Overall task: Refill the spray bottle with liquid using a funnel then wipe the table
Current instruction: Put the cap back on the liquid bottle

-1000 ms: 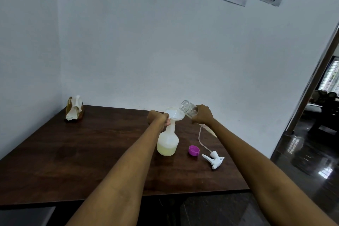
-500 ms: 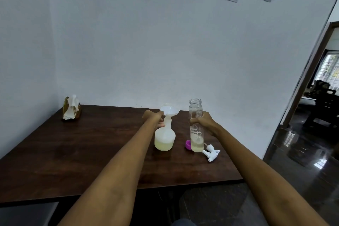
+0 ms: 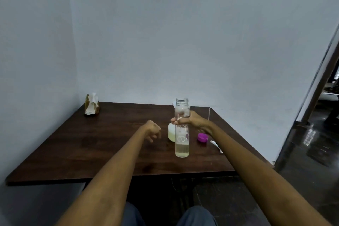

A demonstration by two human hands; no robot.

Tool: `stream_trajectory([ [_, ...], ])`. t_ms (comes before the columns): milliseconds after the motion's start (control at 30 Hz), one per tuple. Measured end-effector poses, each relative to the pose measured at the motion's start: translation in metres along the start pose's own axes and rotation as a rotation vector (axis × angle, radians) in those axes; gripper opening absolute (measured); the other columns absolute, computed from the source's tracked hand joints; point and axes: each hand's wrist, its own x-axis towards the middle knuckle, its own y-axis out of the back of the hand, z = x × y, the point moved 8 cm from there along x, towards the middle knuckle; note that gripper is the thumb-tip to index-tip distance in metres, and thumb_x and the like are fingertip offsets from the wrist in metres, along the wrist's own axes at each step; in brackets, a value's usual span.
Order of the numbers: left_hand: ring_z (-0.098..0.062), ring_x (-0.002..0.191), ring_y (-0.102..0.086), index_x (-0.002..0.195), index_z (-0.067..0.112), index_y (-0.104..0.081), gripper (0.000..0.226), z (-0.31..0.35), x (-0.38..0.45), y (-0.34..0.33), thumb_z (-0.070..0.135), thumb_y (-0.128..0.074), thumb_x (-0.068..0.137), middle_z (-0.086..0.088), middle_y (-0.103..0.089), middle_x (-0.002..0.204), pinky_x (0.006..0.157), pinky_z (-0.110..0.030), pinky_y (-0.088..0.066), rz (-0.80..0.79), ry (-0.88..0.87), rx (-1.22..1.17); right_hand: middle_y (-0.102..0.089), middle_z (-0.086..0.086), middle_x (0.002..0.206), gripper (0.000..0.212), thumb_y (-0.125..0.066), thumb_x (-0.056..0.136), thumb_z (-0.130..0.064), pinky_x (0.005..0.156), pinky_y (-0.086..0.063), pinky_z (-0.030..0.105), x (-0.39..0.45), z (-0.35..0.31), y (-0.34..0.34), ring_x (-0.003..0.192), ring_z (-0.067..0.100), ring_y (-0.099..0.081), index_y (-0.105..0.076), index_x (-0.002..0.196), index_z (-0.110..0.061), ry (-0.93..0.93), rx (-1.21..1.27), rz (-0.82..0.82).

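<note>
A tall clear refill bottle (image 3: 182, 145), uncapped and about a third full of pale liquid, stands upright on the dark wooden table (image 3: 102, 145). My right hand (image 3: 190, 120) is wrapped around its middle. Behind it, mostly hidden, is the white spray bottle (image 3: 171, 133) with yellowish liquid at its base; only a sliver of the funnel (image 3: 173, 103) shows above it. My left hand (image 3: 152, 131) hovers just left of the spray bottle, fingers loosely curled, holding nothing. The purple cap (image 3: 202, 137) and the white spray trigger head (image 3: 216, 146) lie right of the bottles.
A brown tissue holder with white tissue (image 3: 92, 104) stands at the table's far left corner against the wall. White walls close off the back and left. An open doorway and glossy dark floor (image 3: 311, 143) lie to the right. My knees show below the table's near edge.
My right hand tipped the refill bottle back upright from over the funnel and set it down nearer to me. My left hand let go of the spray bottle's neck and drew back.
</note>
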Motion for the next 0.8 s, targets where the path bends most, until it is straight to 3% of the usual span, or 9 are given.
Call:
stream_trajectory([
  [100,-0.020,0.108,-0.053,0.129,0.010,-0.053,0.053,-0.024,-0.010,0.010,-0.002,-0.067,0.079,-0.008,-0.060,0.120,0.089,-0.036,-0.045,-0.136,-0.009,0.141,-0.070,0.012,0.100,0.019,-0.062,0.082,0.006,0.080,-0.058,0.025,0.018,-0.010,-0.045,0.090,0.015,-0.071,-0.063,0.099,-0.004,0.013,-0.024,-0.104],
  [200,-0.028,0.123,-0.052,0.132,0.007,-0.047,0.065,-0.040,-0.009,0.024,-0.009,-0.070,0.074,-0.012,-0.058,0.129,0.106,-0.043,-0.041,-0.199,-0.069,0.005,-0.069,0.008,0.098,0.025,-0.064,0.082,0.005,0.082,-0.057,0.025,0.039,-0.015,-0.085,0.088,0.017,-0.068,-0.061,0.105,-0.004,0.025,-0.072,-0.150],
  [333,-0.027,0.111,-0.061,0.123,0.005,-0.054,0.057,-0.049,-0.005,0.047,-0.004,-0.077,0.071,-0.004,-0.065,0.104,0.079,-0.024,-0.053,-0.082,-0.213,-0.224,-0.067,-0.003,0.086,0.025,-0.072,0.078,0.000,0.065,-0.053,0.012,0.066,-0.016,-0.121,0.075,0.003,-0.066,-0.062,0.099,-0.011,0.053,-0.171,-0.156],
  [400,-0.026,0.108,-0.064,0.116,0.009,-0.060,0.052,-0.051,0.000,0.065,0.008,-0.082,0.069,-0.003,-0.067,0.103,0.079,-0.027,-0.055,0.082,-0.270,-0.253,-0.067,-0.003,0.084,0.031,-0.076,0.074,0.000,0.062,-0.052,0.011,0.080,-0.015,-0.129,0.075,0.003,-0.066,-0.063,0.101,-0.009,0.057,-0.156,-0.130],
  [467,-0.025,0.104,-0.065,0.117,0.008,-0.062,0.053,-0.052,0.005,0.082,0.014,-0.083,0.069,-0.010,-0.069,0.111,0.086,-0.032,-0.055,0.235,-0.312,-0.249,-0.068,-0.001,0.087,0.038,-0.078,0.071,0.000,0.064,-0.055,0.015,0.092,-0.014,-0.133,0.079,0.009,-0.066,-0.063,0.105,-0.006,0.058,-0.145,-0.099],
  [567,-0.027,0.104,-0.065,0.118,0.006,-0.061,0.049,-0.051,0.010,0.095,0.016,-0.079,0.073,-0.014,-0.068,0.113,0.079,-0.027,-0.050,0.392,-0.325,-0.129,-0.066,0.006,0.102,0.058,-0.080,0.068,0.000,0.077,-0.056,0.026,0.104,-0.014,-0.135,0.092,0.017,-0.065,-0.055,0.119,-0.005,0.082,-0.135,-0.058],
  [700,-0.028,0.104,-0.064,0.116,0.005,-0.061,0.047,-0.053,0.023,0.093,0.019,-0.078,0.075,-0.014,-0.068,0.112,0.074,-0.026,-0.046,0.482,-0.293,-0.091,-0.062,0.014,0.120,0.069,-0.081,0.068,-0.002,0.088,-0.053,0.032,0.115,-0.004,-0.129,0.104,0.021,-0.061,-0.046,0.128,-0.005,0.084,-0.099,-0.001],
  [800,-0.028,0.104,-0.064,0.117,0.006,-0.061,0.048,-0.055,0.034,0.092,0.018,-0.078,0.074,-0.014,-0.067,0.114,0.079,-0.029,-0.048,0.504,-0.252,-0.089,-0.057,0.015,0.130,0.073,-0.081,0.071,-0.006,0.101,-0.049,0.038,0.115,0.013,-0.123,0.117,0.025,-0.058,-0.042,0.133,-0.004,0.043,-0.065,0.011],
])
